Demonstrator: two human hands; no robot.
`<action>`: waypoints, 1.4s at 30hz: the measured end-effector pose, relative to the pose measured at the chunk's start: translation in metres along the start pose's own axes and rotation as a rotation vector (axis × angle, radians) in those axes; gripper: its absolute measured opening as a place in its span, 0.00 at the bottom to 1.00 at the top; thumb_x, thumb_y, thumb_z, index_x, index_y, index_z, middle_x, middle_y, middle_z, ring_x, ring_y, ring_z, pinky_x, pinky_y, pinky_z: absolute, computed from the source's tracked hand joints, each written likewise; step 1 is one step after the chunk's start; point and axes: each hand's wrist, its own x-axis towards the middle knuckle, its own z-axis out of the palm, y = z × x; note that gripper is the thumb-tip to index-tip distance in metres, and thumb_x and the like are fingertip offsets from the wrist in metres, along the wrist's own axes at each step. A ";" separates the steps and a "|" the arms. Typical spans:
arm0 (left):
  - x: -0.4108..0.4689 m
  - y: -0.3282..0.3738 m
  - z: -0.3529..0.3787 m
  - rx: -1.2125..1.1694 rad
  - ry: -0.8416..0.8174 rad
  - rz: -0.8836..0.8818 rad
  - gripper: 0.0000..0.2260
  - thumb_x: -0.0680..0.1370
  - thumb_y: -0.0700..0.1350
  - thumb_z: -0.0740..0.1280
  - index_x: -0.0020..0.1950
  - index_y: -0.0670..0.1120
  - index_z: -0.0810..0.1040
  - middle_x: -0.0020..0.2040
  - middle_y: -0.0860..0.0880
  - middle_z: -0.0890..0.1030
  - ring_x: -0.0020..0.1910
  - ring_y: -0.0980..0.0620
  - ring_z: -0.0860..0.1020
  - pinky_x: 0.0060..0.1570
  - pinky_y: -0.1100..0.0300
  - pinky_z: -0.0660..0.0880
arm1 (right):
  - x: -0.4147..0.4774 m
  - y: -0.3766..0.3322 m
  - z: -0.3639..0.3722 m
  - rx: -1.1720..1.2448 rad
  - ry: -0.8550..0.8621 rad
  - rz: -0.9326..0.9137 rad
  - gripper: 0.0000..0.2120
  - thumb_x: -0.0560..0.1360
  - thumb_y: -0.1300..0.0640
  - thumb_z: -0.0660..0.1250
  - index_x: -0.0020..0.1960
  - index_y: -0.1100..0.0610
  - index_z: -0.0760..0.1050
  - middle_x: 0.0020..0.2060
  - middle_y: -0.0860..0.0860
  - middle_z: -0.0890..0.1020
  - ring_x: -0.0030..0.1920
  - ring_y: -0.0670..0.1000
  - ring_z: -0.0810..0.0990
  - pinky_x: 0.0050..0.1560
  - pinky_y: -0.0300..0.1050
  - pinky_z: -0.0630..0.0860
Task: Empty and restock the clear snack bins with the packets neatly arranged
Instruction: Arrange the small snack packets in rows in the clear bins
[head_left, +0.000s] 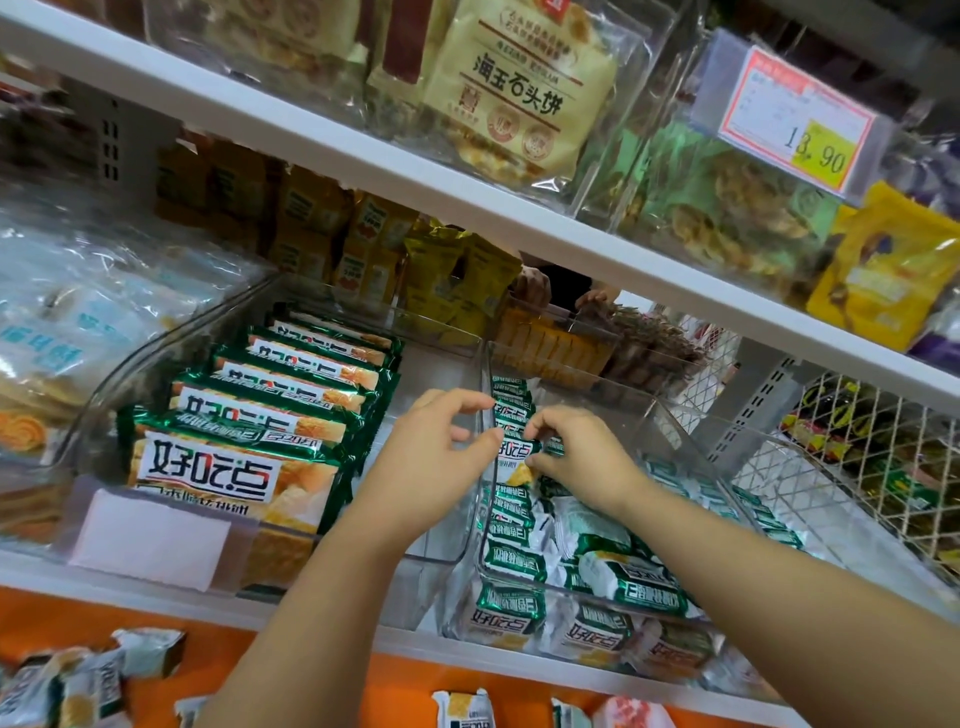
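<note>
Two clear snack bins sit side by side on the middle shelf. The left bin (156, 358) holds a neat row of large green-and-orange packets (260, 431) along its left side. The right bin (675, 431) holds small green-and-white packets (618, 571), some stacked along its left wall and others loose. My right hand (582, 457) pinches one small green packet (517, 449) at that wall inside the right bin. My left hand (431, 462) hovers over the wall between the bins with its fingers curled, touching the same packet; whether it grips is unclear.
A white shelf above carries clear bins of biscuit bags (519, 93) and a price tag (795, 119). A wire basket (857, 467) stands to the right. Loose small packets (78, 686) lie on the orange surface below. Another person's hands (535, 286) show behind the shelf.
</note>
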 end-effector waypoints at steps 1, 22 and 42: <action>0.000 0.001 0.000 -0.003 0.000 -0.002 0.11 0.78 0.49 0.66 0.60 0.56 0.74 0.58 0.57 0.71 0.53 0.60 0.75 0.43 0.74 0.67 | 0.000 0.000 -0.002 -0.040 -0.025 -0.012 0.11 0.71 0.55 0.73 0.50 0.48 0.75 0.48 0.43 0.77 0.54 0.49 0.73 0.56 0.47 0.70; -0.001 0.002 -0.001 0.011 -0.021 -0.009 0.09 0.79 0.50 0.65 0.59 0.58 0.72 0.59 0.58 0.71 0.53 0.62 0.75 0.41 0.74 0.66 | -0.033 0.033 -0.035 -0.034 -0.183 0.147 0.02 0.77 0.55 0.67 0.47 0.51 0.75 0.45 0.46 0.79 0.48 0.49 0.78 0.46 0.38 0.70; -0.001 0.003 -0.001 0.016 -0.024 -0.019 0.12 0.79 0.50 0.65 0.62 0.54 0.74 0.59 0.55 0.71 0.54 0.60 0.74 0.41 0.75 0.65 | -0.045 0.009 -0.057 0.347 -0.266 0.179 0.09 0.76 0.53 0.68 0.55 0.43 0.74 0.61 0.44 0.76 0.64 0.48 0.74 0.65 0.49 0.71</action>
